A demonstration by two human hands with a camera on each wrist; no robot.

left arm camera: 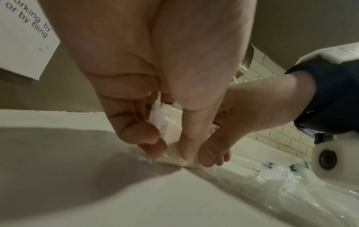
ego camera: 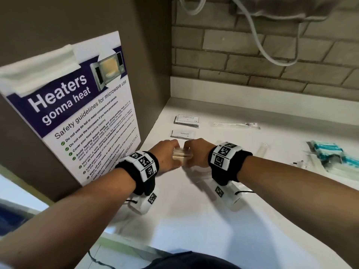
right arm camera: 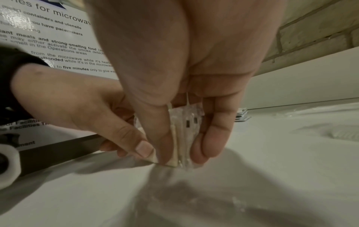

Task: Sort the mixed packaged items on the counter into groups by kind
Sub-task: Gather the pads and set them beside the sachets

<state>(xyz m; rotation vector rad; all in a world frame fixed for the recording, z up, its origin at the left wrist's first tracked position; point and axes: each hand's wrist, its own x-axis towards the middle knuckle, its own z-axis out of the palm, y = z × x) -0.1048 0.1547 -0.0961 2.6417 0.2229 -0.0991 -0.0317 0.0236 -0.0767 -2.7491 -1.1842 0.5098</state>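
A small bundle of cream-coloured flat packets in clear wrap point(ego camera: 182, 154) stands on edge on the white counter point(ego camera: 213, 226). My left hand point(ego camera: 169, 154) and right hand point(ego camera: 196, 152) grip it from either side. In the left wrist view my left hand point(left arm camera: 169, 145) pinches the bundle point(left arm camera: 172, 130) between thumb and fingers, with my right hand point(left arm camera: 242, 116) just behind. In the right wrist view my right hand point(right arm camera: 186, 147) holds the bundle point(right arm camera: 180, 138) between thumb and fingers, its lower edge on the counter.
Behind my hands lie a toothpaste sachet point(ego camera: 182, 134), a stack of white sachets point(ego camera: 186, 121) and a long clear-wrapped item point(ego camera: 237, 124). Teal packets point(ego camera: 330, 154) and clear wrappers point(ego camera: 262, 150) lie to the right. A microwave poster point(ego camera: 77, 105) on a wall panel closes the left.
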